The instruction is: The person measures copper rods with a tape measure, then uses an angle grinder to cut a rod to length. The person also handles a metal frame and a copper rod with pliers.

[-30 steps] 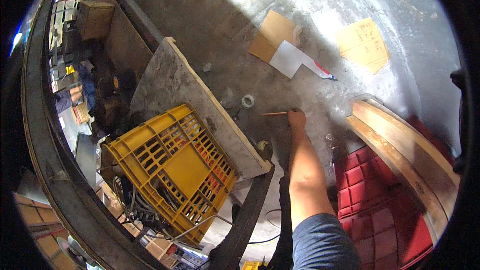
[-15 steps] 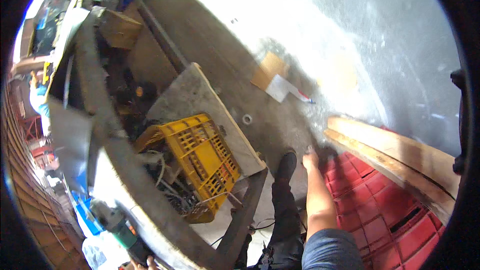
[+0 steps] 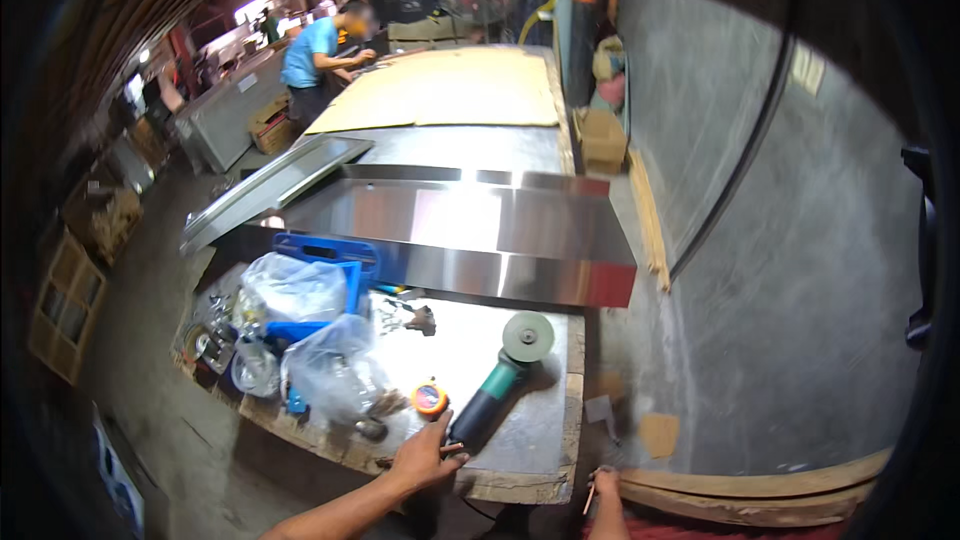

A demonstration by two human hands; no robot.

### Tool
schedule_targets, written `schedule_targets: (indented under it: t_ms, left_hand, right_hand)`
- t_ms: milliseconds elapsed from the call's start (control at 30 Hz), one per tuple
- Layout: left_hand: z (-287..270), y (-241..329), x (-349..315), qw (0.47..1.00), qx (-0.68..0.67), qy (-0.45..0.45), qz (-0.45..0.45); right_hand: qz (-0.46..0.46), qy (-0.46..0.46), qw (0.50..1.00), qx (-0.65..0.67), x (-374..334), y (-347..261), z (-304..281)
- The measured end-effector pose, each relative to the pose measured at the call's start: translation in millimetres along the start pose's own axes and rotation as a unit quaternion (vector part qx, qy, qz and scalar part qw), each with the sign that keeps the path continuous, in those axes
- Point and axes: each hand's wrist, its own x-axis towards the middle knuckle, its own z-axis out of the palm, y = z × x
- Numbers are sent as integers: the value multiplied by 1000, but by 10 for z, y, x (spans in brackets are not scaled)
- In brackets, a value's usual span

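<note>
My left hand [image 3: 424, 457] reaches over the near edge of the worktable [image 3: 535, 485], its fingers apart. Its forefinger points at an orange round tape measure [image 3: 430, 399]; whether they touch, I cannot tell. Just right of that hand lies an angle grinder [image 3: 490, 395], green and black, its pale disc at the far end. My right hand [image 3: 606, 483] hangs low beside the table's right corner, closed around a thin, light stick [image 3: 589, 498] whose kind I cannot make out.
Clear plastic bags [image 3: 335, 370] of small parts and a blue crate [image 3: 355, 290] stand left. Bent shiny sheet metal [image 3: 470, 220] spans the table. Beyond it, a person in blue [image 3: 315, 50] leans at the far left side. Timber beams [image 3: 750, 485] lie at lower right.
The view has swung up from the floor and yellow crate to the tabletop. My left hand now shows well over the table's near edge; my right hand stays low.
</note>
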Motion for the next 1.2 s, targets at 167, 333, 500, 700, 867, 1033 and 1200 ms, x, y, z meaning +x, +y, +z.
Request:
schedule_targets:
  t_ms: [167, 333, 500, 700, 867, 1033, 1200]
  left_hand:
    - [-553, -547, -658, 995, -71, 17, 65]
    - [-1032, -1661, -1399, 983, -172, 42, -46]
    - [-1069, -2673, -1986, 966, -150, 112, -179]
    - [2, -4140, -2540, 903, -208, 162, -338]
    - [170, -3776, -3322, 816, -249, 106, -511]
    - [265, -3713, -3845, 727, -243, 69, -638]
    - [320, -4227, -3672, 738, -283, 70, -608]
  right_hand:
    - [-146, 121, 935, -300, -1076, -328, -119]
    - [82, -30, 943, -321, -1443, 463, 74]
    - [-133, -218, 740, -623, -1909, 130, 529]
    - [-233, -283, 699, -614, -2207, -461, 1100]
    - [-112, -369, 721, -576, -2877, -1486, 1513]
    - [-110, -542, 661, -507, -3703, -2600, 2128]
    - [-248, -604, 648, -393, -4451, -3064, 3299]
